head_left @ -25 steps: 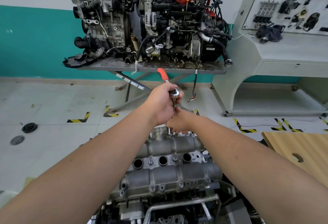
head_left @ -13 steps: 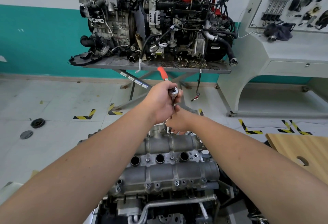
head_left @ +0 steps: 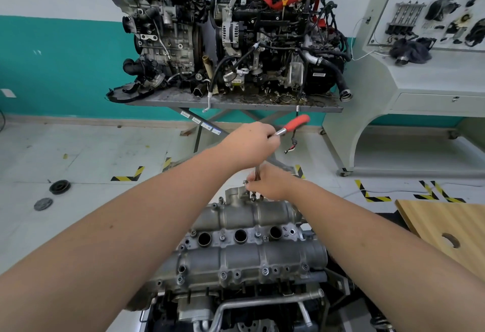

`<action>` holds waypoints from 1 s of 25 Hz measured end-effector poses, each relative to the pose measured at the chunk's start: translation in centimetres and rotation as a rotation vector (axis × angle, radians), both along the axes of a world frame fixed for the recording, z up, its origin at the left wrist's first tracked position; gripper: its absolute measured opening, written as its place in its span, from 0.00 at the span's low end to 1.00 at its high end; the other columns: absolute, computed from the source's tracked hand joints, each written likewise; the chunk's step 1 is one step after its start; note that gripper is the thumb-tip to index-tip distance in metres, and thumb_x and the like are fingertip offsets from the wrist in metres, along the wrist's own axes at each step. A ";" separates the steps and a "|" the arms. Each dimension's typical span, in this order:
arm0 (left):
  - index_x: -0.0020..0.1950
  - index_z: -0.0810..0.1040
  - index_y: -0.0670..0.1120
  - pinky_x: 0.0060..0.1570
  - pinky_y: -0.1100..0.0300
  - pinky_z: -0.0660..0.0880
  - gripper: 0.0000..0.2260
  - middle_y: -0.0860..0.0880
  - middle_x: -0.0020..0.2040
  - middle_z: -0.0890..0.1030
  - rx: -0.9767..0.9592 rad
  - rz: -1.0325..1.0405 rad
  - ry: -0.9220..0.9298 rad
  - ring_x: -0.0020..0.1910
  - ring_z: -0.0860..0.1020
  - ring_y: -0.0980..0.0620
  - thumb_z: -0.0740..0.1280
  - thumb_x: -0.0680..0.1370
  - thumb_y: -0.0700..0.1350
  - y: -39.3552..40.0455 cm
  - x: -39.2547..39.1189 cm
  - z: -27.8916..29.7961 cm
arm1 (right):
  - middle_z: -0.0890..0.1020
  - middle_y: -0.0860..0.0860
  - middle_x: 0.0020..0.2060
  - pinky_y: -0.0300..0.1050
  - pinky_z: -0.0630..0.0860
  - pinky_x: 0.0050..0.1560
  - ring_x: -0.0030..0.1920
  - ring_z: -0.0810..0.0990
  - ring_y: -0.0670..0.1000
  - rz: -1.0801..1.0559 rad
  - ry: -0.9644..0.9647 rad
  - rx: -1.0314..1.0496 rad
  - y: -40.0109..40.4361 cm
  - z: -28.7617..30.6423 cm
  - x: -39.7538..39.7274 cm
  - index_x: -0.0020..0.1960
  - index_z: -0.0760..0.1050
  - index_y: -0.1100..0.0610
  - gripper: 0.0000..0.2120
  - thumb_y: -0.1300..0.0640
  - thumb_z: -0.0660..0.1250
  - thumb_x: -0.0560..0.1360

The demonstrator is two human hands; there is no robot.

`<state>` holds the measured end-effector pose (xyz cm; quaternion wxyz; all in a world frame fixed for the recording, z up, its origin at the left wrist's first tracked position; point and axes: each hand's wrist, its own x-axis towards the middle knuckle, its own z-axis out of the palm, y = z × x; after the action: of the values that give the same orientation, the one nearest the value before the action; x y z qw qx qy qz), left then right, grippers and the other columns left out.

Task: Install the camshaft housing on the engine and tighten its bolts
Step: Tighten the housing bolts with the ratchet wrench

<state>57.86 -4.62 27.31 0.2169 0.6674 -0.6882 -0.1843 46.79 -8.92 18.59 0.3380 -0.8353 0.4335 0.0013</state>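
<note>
Left hand [head_left: 250,146] gripped the ratchet [head_left: 292,124] near its head, red handle pointing up-right; right hand [head_left: 271,183] pinched the extension shaft [head_left: 257,172] just below. Room: grey tiled floor [head_left: 78,147], teal-banded wall. The housing [head_left: 249,242] sat on the engine under both forearms, shaft at its far end. Two engines stood on a metal table [head_left: 236,101] beyond; wooden board [head_left: 446,224] right.

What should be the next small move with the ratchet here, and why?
Probably swing the red handle through another stroke. The left hand grips the ratchet, and the right hand steadies its extension over a bolt at the far end of the camshaft housing.
</note>
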 end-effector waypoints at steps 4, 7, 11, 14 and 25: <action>0.58 0.77 0.49 0.41 0.51 0.71 0.09 0.47 0.58 0.72 -0.279 -0.194 -0.452 0.50 0.73 0.47 0.62 0.83 0.51 0.6 1.5 -1.5 | 0.84 0.52 0.49 0.49 0.78 0.47 0.48 0.82 0.50 -0.349 -0.749 0.335 0.5 1.7 -1.1 0.56 0.79 0.56 0.14 0.67 0.60 0.77; 0.60 0.77 0.49 0.43 0.51 0.73 0.11 0.48 0.64 0.71 -0.396 -0.254 -0.367 0.56 0.74 0.46 0.64 0.81 0.53 1.3 1.9 -2.9 | 0.85 0.52 0.50 0.46 0.75 0.45 0.47 0.79 0.53 -0.440 -1.167 0.512 0.6 3.0 -1.5 0.66 0.77 0.53 0.27 0.75 0.56 0.76; 0.69 0.68 0.46 0.47 0.52 0.72 0.28 0.48 0.67 0.70 -0.203 -0.167 -0.061 0.55 0.72 0.50 0.56 0.74 0.60 1.7 1.6 -3.6 | 0.69 0.44 0.73 0.30 0.68 0.63 0.69 0.69 0.42 -0.127 -0.757 -0.153 1.5 5.6 -2.3 0.69 0.75 0.48 0.35 0.76 0.55 0.72; 0.66 0.72 0.36 0.52 0.64 0.67 0.16 0.39 0.61 0.75 -0.228 -0.257 0.028 0.59 0.74 0.43 0.63 0.79 0.38 1.7 1.9 -3.9 | 0.66 0.47 0.75 0.29 0.53 0.72 0.76 0.60 0.46 0.202 -0.400 -0.396 1.3 8.4 -2.4 0.68 0.77 0.50 0.31 0.75 0.58 0.73; 0.61 0.76 0.47 0.53 0.76 0.69 0.08 0.54 0.57 0.79 -0.067 -0.117 0.227 0.54 0.74 0.75 0.64 0.83 0.46 2.5 1.8 -7.3 | 0.77 0.47 0.39 0.47 0.68 0.35 0.43 0.78 0.53 0.391 0.379 -0.674 1.5 11.5 0.8 0.40 0.71 0.50 0.16 0.46 0.55 0.83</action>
<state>59.71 -2.10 20.03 0.3042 0.5935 -0.7027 -0.2478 47.60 -7.38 30.07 -0.0460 -0.9505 0.2976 0.0770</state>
